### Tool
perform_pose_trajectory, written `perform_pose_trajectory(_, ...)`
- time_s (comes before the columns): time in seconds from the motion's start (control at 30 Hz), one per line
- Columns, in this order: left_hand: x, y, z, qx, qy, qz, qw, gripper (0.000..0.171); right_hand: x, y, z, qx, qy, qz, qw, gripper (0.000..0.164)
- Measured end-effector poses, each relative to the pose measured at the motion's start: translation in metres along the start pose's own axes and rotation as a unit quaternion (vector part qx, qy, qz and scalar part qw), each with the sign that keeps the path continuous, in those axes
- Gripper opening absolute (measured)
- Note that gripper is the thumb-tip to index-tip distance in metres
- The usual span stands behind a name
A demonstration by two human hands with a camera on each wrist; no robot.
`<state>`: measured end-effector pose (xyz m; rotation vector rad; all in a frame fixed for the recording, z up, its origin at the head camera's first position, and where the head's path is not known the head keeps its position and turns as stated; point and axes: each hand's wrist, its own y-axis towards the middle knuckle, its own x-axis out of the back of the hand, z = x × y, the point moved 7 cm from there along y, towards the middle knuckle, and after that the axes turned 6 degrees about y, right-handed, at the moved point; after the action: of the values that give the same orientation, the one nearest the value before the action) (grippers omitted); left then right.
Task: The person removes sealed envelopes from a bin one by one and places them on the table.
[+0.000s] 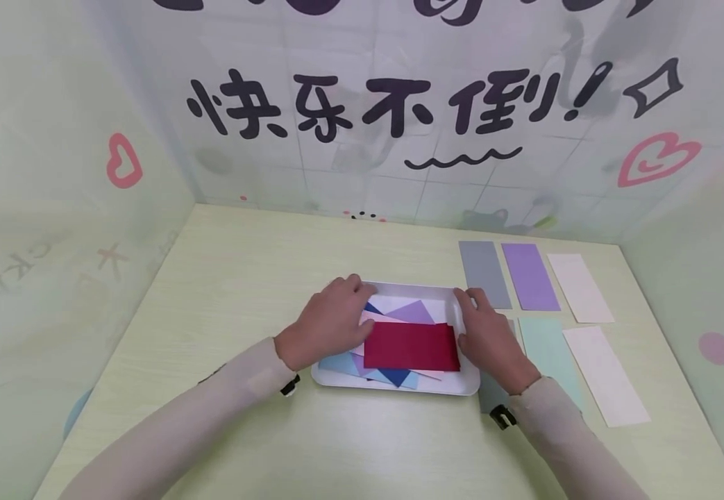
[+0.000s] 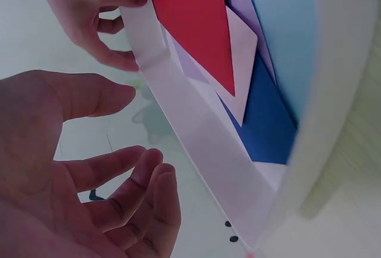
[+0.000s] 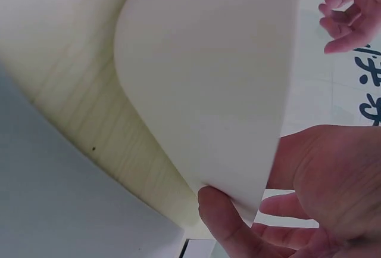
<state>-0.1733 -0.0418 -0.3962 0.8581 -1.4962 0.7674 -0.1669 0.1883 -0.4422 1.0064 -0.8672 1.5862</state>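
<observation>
A white tray stands on the table, holding a red stack of paper cards over blue, light blue, lilac and pale pink pieces of paper. My right hand grips its right side; the right wrist view shows a finger against the outer wall, with the thumb over the rim. At the tray's left end hovers my left hand. The left wrist view shows that hand's fingers loosely bent and apart from the tray wall, holding nothing.
Right of the tray, rectangular cards lie in two rows: grey, purple and pale pink behind; mint, pale pink and a partly hidden grey card in front. Printed translucent sheets enclose the table's back and sides.
</observation>
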Motion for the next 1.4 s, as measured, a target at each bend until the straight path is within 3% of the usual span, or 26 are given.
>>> perform_pose_trajectory(0.37,-0.014,0.019,-0.051,-0.086,0.0,0.037,0.9956,0.062,-0.001,0.005,-0.001,-0.006,0.003,0.002,1.0,0.075)
perform_pose_trajectory(0.6,-0.023,0.025,-0.07,-0.125,-0.013,0.073,0.9894,0.069,-0.003,0.006,-0.001,-0.012,0.0,0.01,1.0,0.076)
perform_pose_trajectory(0.87,-0.043,0.027,-0.084,-0.186,0.031,0.104,0.9765,0.078,-0.002,0.005,-0.001,-0.003,-0.003,0.001,1.0,0.073)
perform_pose_trajectory(1.03,-0.048,0.026,-0.087,-0.185,0.05,0.113,0.9749,0.081,-0.002,0.005,-0.001,-0.002,-0.006,-0.001,1.0,0.075)
perform_pose_trajectory(1.4,-0.053,0.026,-0.088,-0.169,0.039,0.12,0.9774,0.082,-0.002,0.002,-0.002,-0.006,-0.004,-0.001,1.0,0.078)
